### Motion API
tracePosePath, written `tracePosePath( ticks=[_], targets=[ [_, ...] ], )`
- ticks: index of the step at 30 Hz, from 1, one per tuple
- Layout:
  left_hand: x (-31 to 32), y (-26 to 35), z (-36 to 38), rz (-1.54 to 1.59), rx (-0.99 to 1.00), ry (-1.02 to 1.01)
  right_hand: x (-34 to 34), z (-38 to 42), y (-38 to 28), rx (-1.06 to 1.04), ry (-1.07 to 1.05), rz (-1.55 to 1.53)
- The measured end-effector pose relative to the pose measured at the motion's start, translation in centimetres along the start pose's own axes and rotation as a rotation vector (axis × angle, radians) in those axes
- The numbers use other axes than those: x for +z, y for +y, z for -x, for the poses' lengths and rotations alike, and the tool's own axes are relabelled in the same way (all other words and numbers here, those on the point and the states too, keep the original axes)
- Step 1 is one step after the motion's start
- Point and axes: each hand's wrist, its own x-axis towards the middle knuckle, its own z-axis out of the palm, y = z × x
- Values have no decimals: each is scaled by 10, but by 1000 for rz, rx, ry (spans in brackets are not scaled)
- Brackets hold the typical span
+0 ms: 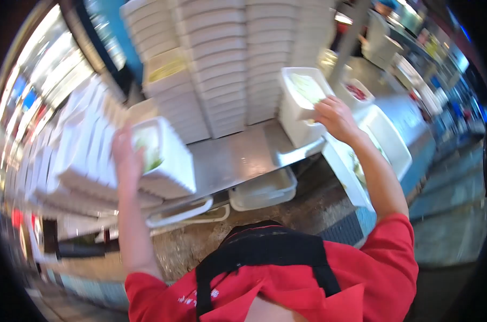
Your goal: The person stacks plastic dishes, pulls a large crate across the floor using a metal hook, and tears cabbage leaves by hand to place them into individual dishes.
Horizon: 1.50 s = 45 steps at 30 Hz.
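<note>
My right hand (336, 119) is closed on the front rim of a white plastic tub (297, 121), which holds pale green leaves (306, 88) and stands on the steel counter. At the left, my left hand (127, 158) is slightly blurred and grips the rim of another white tub (171, 155). This one tilts against a row of nested tubs, and a few green leaf pieces (153, 161) show inside it. My left thumb is on the inner side of the rim; the other fingers are partly hidden.
Tall stacks of white tubs (214, 64) stand behind the steel counter (227, 153). A tub with yellow contents (168, 70) is at the back left. A large white bin (396, 142) sits below my right arm. Under the counter is a translucent basin (265, 191). A person (382, 8) is at the far right.
</note>
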Motion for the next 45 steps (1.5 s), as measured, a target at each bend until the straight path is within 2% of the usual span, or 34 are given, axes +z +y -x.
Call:
tracePosePath(
  ticks=[1,2,3,4,6,7,9,12,14,16,17,19,20,21,22,24,27,32,36,38,41,44,45],
  targets=[
    [-8,6,5,-14,75,117,1,6,14,-5,-7,44],
    [-19,16,10,53,86,126,5,12,25,1,28,35],
    [-35,25,16,173,81,17,13,19,39,19,-10,100],
    [-43,28,26,165,92,-44,18,24,51,8,-94,123],
    [-53,33,45,387,-54,-436,23,28,51,-9,-24,36],
    [-52,34,49,389,-51,-420,35,34,63,-53,11,53],
    [-48,29,59,8,257,-319,45,37,74,-34,-35,26],
    [-43,17,52,96,252,-350,57,42,85,-54,-125,75],
    [-52,26,50,85,310,-351,61,43,86,-16,-114,33],
    [-59,32,46,59,223,-348,60,42,84,5,-110,25],
    [-61,42,40,56,259,-350,59,44,84,2,-128,11],
    [-69,74,41,248,295,-222,63,49,85,32,-87,12],
    [-71,96,37,247,305,-222,63,49,85,28,-61,9],
    [-70,124,27,261,379,-232,63,52,83,113,-108,20],
    [-66,152,18,271,451,-242,60,57,79,112,-103,15],
    [-34,204,8,375,561,-193,49,69,71,147,211,166],
    [23,294,-8,506,689,-165,6,102,69,318,179,-20],
    [119,401,-26,443,793,-228,-47,183,68,560,181,-39],
    [170,432,-38,238,806,-229,-58,250,78,706,164,14],
    [178,438,-47,209,797,-269,-58,272,78,920,73,-40],
    [175,442,-60,164,821,-350,-57,282,78,995,-146,-110],
    [175,443,-69,197,848,-408,-24,292,92,996,-195,-9],
    [176,444,-70,230,862,-428,-27,285,104,1066,-327,-139]
  ],
)
